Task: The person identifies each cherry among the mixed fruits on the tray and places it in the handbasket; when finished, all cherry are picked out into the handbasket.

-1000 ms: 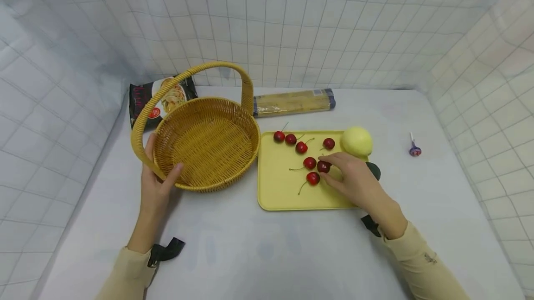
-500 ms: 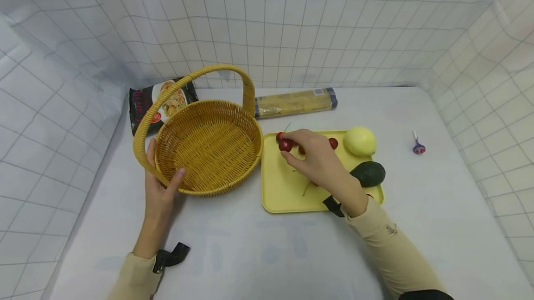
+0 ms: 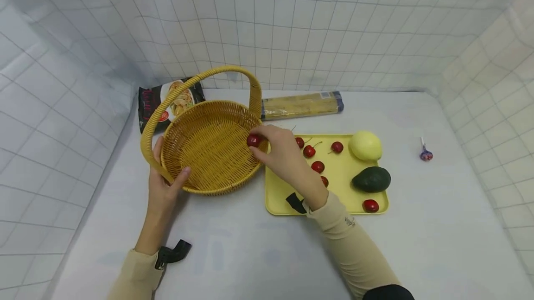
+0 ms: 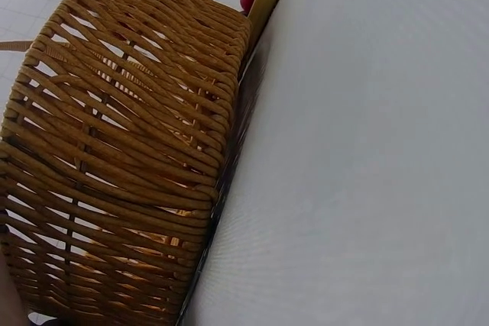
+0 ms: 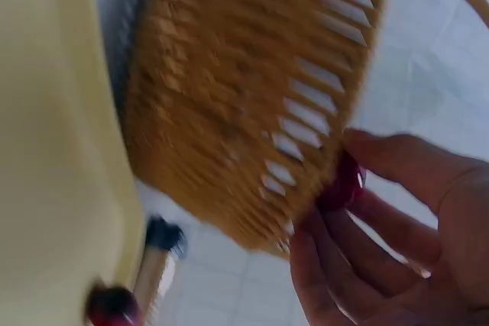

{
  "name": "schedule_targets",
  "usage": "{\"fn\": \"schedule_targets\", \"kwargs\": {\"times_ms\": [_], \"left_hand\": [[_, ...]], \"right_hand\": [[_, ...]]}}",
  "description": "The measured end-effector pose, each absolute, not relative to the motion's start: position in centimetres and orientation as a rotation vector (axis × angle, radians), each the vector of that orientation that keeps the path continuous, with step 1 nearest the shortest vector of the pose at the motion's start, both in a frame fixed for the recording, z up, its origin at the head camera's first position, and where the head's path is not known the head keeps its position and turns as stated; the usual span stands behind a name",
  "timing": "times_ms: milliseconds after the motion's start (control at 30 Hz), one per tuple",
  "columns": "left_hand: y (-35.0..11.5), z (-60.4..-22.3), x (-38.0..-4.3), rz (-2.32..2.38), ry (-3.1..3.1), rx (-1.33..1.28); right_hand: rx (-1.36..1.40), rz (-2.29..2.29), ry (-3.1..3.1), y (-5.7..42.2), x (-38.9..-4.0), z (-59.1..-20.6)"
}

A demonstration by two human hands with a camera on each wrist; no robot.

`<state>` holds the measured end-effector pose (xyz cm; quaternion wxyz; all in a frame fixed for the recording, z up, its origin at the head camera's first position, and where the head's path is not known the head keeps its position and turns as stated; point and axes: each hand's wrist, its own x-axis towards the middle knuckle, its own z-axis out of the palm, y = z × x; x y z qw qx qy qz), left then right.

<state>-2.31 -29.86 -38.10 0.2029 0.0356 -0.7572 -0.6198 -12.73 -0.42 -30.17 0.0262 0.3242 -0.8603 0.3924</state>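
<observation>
A dark red cherry [image 3: 253,140] is pinched between the thumb and fingers of my right hand [image 3: 279,151], over the right rim of the wicker basket [image 3: 212,151]. In the right wrist view the same cherry [image 5: 342,182] shows beside the woven wall. My left hand [image 3: 164,188] grips the basket's left rim, thumb inside and fingers around the outside, below the tall arched handle. No fruit shows inside the basket. Several cherries [image 3: 337,147] lie on the yellow tray [image 3: 288,198], partly hidden by my right hand and wrist.
A yellow-green round fruit [image 3: 365,145] and a dark green avocado [image 3: 371,179] sit at the tray's right side. Behind stand a black food packet [image 3: 150,103] and a long pack of dry noodles [image 3: 300,105]. A lollipop [image 3: 425,154] lies far right.
My right hand has picked up a cherry from the tray's middle and carried it left to the basket's rim. My left hand keeps its grip on the basket.
</observation>
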Motion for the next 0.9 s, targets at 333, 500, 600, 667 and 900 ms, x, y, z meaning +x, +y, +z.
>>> {"fn": "schedule_targets", "kwargs": {"times_ms": [333,500,600,667,900], "left_hand": [[-29.9,-38.1,-2.3,-1.709,-2.114,0.122],[-29.6,-38.2,-2.4,-1.716,-2.113,0.105],[-29.5,-38.3,-2.5,-1.737,-2.082,0.096],[-29.5,-38.3,-2.6,-1.741,-2.074,0.092],[-29.8,-38.1,-2.5,-1.74,-2.085,0.074]], "right_hand": [[1.009,1.084,-2.67,-2.4,-12.3,-32.0],[0.94,1.15,-2.482,-0.6,-13.5,-31.3],[0.889,1.184,-2.379,1.0,-14.6,-30.8],[0.838,1.209,-2.348,2.1,-15.4,-30.5],[0.734,1.278,-2.38,5.2,-17.1,-30.2]]}}
